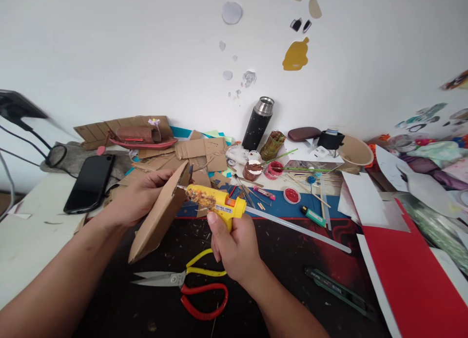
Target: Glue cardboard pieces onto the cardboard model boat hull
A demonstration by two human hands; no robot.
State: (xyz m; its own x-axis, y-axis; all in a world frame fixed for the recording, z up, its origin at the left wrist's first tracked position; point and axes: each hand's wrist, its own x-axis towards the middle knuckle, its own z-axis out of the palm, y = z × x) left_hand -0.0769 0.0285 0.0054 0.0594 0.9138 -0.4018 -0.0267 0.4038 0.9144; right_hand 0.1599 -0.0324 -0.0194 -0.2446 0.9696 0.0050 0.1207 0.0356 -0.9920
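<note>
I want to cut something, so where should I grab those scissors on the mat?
Take the scissors by the yellow and red handle loops, coming from the right. The blades point left, and the loops lie flat just below the right hand holding the glue gun.

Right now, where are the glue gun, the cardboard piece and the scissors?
glue gun [220, 204]: head view, on its yellow body.
cardboard piece [155, 226]: head view, middle of its flat face.
scissors [180, 278]: head view, at the pivot.
</note>
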